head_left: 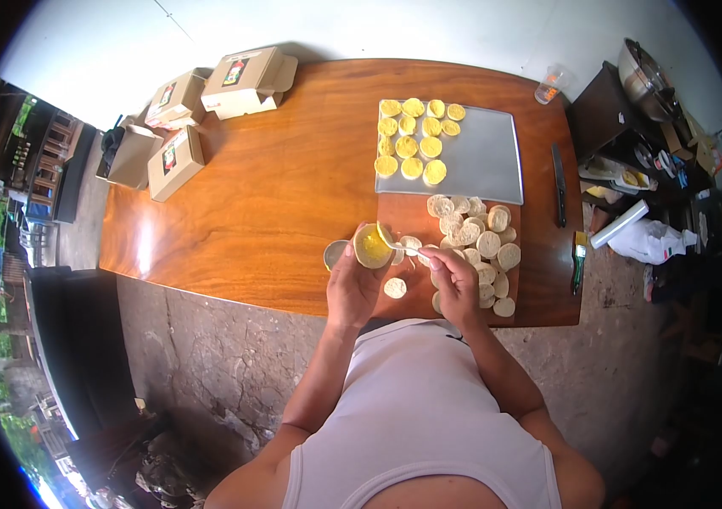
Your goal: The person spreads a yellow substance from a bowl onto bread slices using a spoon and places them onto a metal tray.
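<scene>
My left hand [352, 290] holds up a round bread slice [364, 257] with yellow spread on its face. In my right hand [458, 287] is a pale spoon [409, 248], its tip against the spread. Partly hidden behind my left hand stands a small bowl [333, 254]. Plain bread rounds [488, 245] lie heaped beyond and beside my right hand, and a single bread round [395, 288] lies between my hands. Farther back, a metal tray [484, 153] carries rows of yellow-coated bread rounds [407, 147] on its left part.
Several cardboard boxes [242, 82] stand at the back left of the wooden table [293, 170]. Along the right edge lie a knife [559, 187] and a brush [579, 254]. A clear glass [553, 83] is at the back right corner. Shelving with a metal pot [643, 81] stands beyond.
</scene>
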### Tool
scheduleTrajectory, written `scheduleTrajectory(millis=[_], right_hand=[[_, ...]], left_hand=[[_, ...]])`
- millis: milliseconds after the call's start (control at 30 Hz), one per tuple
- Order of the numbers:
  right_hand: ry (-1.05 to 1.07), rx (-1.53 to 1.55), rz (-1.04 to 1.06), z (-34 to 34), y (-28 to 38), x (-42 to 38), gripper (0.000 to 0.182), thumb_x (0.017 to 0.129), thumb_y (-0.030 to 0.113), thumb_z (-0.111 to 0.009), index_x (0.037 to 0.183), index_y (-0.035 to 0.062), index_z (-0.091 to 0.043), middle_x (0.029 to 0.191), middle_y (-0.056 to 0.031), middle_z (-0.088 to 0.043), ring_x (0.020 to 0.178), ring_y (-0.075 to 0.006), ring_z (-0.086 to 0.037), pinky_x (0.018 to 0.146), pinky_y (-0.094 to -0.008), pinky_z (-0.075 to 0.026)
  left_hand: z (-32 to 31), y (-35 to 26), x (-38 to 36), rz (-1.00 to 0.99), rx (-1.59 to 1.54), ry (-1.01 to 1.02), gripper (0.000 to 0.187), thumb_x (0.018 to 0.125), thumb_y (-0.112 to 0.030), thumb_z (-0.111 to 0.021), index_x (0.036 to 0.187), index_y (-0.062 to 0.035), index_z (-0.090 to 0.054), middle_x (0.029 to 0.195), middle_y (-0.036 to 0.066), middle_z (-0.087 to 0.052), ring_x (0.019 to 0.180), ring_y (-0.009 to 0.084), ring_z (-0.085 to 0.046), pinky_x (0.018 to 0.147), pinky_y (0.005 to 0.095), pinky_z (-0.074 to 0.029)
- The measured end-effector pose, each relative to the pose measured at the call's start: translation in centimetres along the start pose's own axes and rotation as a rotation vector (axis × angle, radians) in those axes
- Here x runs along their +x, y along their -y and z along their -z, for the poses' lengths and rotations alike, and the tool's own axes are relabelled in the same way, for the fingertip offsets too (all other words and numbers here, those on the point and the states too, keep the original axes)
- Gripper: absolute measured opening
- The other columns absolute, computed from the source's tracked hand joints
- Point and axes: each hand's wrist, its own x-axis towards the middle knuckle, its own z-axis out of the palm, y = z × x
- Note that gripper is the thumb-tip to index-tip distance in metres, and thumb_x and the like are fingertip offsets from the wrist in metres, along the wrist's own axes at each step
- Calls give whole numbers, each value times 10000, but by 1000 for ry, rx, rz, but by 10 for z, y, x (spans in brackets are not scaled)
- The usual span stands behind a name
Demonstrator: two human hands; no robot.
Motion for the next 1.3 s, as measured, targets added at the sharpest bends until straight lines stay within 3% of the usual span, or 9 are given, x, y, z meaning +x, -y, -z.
scheduleTrajectory(millis=[233,333,433,500,667,733,800,867,1300], right_hand=[[87,-57,115,0,11,0,188,940,42,-526,1079,22,-650,800,-80,-600,671,-151,-528,591,-274,-415],[128,-35,69,0,6,-5,193,954,68,-516,1083,16,-650,832,-79,-641,708,-151,-557,622,-278,-437],[170,225,-184,1,-4,-9,210,969,108,-519,1094,-5,-644,776,-18,-596,676,-111,-502,634,-272,-419],[132,1010,-480,0,-14,-9,244,976,147,-526,1110,-27,-633,715,42,-501,645,-68,-412,634,-260,-385],[18,882,-411,3,-15,-7,230,967,140,-536,1104,-14,-637,704,45,-466,635,-48,-374,619,-239,-361],[23,223,-256,3,1,-5,245,989,164,-508,1102,-5,-643,736,39,-497,637,-67,-410,598,-219,-359],[12,159,-199,-1,-2,-5,214,982,127,-505,1089,8,-647,763,3,-552,646,-93,-467,583,-236,-379],[-19,18,49,-4,-5,-4,185,959,70,-522,1085,10,-644,772,-35,-577,658,-115,-501,588,-256,-397],[68,65,4,-5,6,-3,196,965,101,-515,1088,30,-651,800,-60,-617,658,-111,-504,597,-263,-413]], left_hand=[[-3,10,-3,-10,-38,-8,480,1024,-305,-364,1413,-29,-316,1394,191,-434,1285,303,-457,1047,399,-437],[-2,8,-6,-34,-28,-8,476,1036,-266,-316,1440,-16,-275,1410,174,-405,1314,308,-410,1092,438,-359],[3,6,-6,-26,5,-27,478,1036,-269,-323,1443,-23,-273,1399,160,-413,1307,298,-417,1089,444,-359],[9,6,-3,-33,-8,-53,475,1022,-316,-369,1418,-58,-322,1377,168,-455,1272,278,-470,1023,385,-446],[8,5,-4,-68,11,-89,479,1021,-316,-369,1416,-48,-321,1369,156,-465,1238,256,-498,1007,374,-455],[9,6,-4,-67,17,-85,475,1022,-308,-371,1416,-46,-321,1369,151,-466,1227,248,-506,999,371,-460],[12,8,-6,-51,47,-70,446,1014,-266,-416,1395,-39,-371,1350,141,-491,1186,229,-538,967,359,-483],[16,8,-8,-48,56,-54,433,1001,-233,-451,1381,-30,-401,1343,141,-502,1176,228,-548,946,346,-495],[19,-1,-8,-53,146,35,462,924,-132,-595,1341,17,-461,1348,160,-505,1204,272,-542,1002,359,-477]])
